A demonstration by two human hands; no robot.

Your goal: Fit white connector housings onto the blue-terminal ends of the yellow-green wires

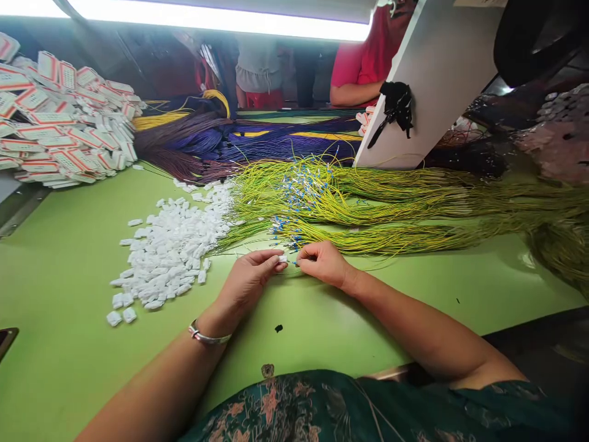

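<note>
Between the thumb and fingers of my left hand (251, 273) is a small white plastic connector (282, 259). My right hand (324, 264) faces it and pinches a thin wire close to its blue terminal (295, 263). The blue tip points toward the connector; whether the two touch is too small to tell. Just beyond my hands lie bundles of yellow-green wires (381, 236) with blue-sleeved metal ends (301, 184). A heap of white connectors (179, 252) spreads to the left of my left hand.
Stacked white pieces with red-edged labels (69, 123) fill the back left. Purple wires (193, 144) lie along the back. A grey panel (427, 86) rises at right under a bright lamp (221, 18). Across the table are people, one in a red top (368, 61).
</note>
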